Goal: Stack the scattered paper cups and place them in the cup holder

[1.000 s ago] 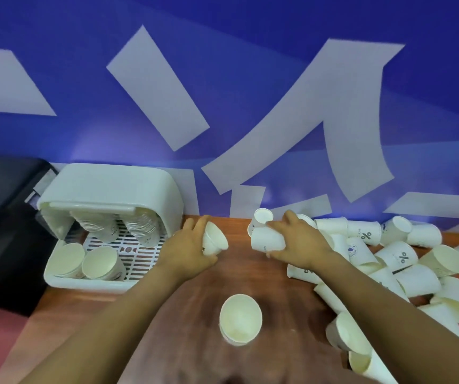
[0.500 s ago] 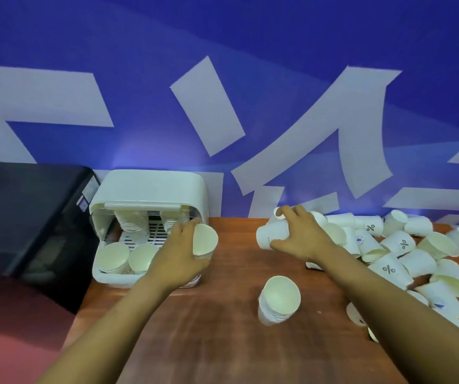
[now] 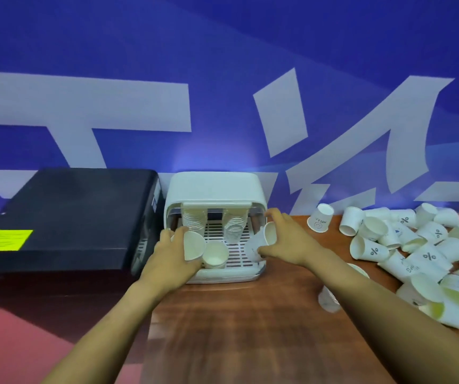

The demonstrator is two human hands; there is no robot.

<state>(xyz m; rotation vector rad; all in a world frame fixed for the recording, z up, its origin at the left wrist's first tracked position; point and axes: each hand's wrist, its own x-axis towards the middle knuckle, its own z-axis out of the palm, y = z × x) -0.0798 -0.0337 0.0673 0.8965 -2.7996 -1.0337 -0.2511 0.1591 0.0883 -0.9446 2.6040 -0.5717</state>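
Left hand [image 3: 174, 254] grips cup [image 3: 193, 246], right hand [image 3: 283, 239] grips second cup [image 3: 261, 242]; both over cup holder [image 3: 214, 189] tray at 12 o'clock.

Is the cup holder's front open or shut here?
Open. The cup holder shows its slatted tray, an upright cup and hanging stacks, with both hands' cups reaching into the opening.

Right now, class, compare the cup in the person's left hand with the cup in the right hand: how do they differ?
The cup in the left hand is over the cup holder's left side; the cup in the right hand is over its right side. The left hand hides that cup's wall, showing only its mouth; the right hand leaves the other's printed wall visible. Both are white paper cups, tilted.
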